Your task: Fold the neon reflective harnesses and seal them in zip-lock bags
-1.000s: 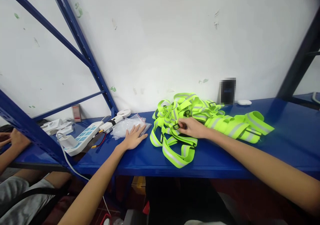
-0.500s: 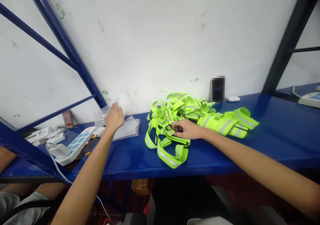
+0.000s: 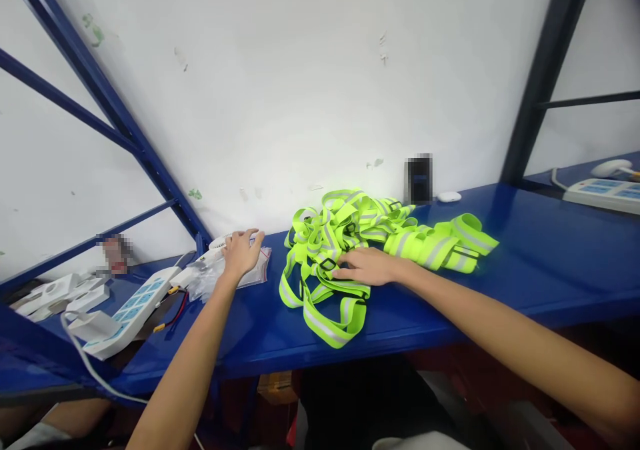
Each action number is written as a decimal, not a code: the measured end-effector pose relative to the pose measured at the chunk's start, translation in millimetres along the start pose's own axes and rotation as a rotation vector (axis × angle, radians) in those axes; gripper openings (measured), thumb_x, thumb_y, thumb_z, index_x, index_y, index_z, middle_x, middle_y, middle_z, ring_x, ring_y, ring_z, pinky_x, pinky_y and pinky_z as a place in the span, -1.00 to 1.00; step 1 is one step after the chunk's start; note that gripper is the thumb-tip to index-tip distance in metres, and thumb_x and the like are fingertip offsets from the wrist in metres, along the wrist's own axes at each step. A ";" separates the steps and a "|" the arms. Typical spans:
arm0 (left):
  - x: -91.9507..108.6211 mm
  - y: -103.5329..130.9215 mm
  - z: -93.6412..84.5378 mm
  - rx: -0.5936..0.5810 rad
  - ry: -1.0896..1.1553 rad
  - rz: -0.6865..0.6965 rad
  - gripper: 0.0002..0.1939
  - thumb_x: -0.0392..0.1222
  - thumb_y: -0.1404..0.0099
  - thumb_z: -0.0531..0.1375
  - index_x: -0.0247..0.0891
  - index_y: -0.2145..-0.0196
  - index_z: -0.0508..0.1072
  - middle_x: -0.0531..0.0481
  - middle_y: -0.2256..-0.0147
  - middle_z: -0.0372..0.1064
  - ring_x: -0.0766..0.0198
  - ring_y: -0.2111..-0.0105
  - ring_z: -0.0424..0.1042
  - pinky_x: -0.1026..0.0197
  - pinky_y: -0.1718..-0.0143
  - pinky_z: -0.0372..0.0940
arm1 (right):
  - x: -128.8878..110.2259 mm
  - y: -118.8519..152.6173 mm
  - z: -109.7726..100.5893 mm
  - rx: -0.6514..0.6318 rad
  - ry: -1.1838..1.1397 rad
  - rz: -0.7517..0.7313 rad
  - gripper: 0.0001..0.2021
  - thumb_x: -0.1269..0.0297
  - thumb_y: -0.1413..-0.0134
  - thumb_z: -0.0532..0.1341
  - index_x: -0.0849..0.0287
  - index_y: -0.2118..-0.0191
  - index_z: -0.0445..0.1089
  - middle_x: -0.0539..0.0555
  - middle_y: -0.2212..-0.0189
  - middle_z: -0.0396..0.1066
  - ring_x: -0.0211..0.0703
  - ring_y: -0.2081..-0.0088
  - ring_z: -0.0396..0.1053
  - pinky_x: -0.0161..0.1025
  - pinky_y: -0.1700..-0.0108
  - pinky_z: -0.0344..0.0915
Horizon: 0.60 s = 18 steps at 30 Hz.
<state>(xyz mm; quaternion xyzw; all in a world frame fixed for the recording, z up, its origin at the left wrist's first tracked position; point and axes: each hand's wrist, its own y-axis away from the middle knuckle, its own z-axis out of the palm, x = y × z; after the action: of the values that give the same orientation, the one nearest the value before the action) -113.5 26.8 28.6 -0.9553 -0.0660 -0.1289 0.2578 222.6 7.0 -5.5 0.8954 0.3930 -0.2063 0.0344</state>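
Observation:
My left hand (image 3: pixel 243 255) is over clear plastic bags (image 3: pixel 205 278) on the blue table, its fingers apart and holding nothing that I can see. White-looking flat bags with a red edge (image 3: pixel 261 270) lie partly under it. My right hand (image 3: pixel 369 266) rests on the near side of a tangled heap of neon yellow-green reflective straps (image 3: pixel 333 230). Its fingers stretch out loosely over the webbing, beside a black buckle (image 3: pixel 327 264); their undersides are hidden. Rolled or bundled straps (image 3: pixel 435 249) lie right of that hand.
On the left stand a white power strip (image 3: pixel 135 310), white plug pieces (image 3: pixel 65 293) and a blue metal frame (image 3: pixel 125 120). A small white fan-like object (image 3: pixel 219 242) is behind my left hand. A dark blurred object (image 3: pixel 419 180) and a white case (image 3: pixel 449 197) stand by the wall.
My left hand has come down from above the bags and its fingers have spread; the clear plastic lies lower. My right hand stays on the straps, fingers straighter. The view has shifted slightly.

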 end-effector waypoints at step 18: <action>67.5 38.0 84.0 -0.172 0.301 0.596 -0.78 -0.10 -0.38 -0.01 -0.20 0.39 0.27 0.04 0.42 0.27 0.23 0.39 0.25 0.20 0.32 0.12 | -0.4 1.5 19.9 0.079 -0.145 -0.291 -0.60 0.40 0.00 0.26 0.19 0.00 0.27 0.06 0.23 0.27 -0.22 0.32 0.22 -0.29 0.29 0.20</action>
<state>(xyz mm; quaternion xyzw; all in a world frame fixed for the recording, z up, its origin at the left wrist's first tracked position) -23.7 41.0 -40.6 -0.9210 0.2658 -0.1928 0.2094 216.6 1.2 -23.7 0.8124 0.5068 -0.2883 -0.0027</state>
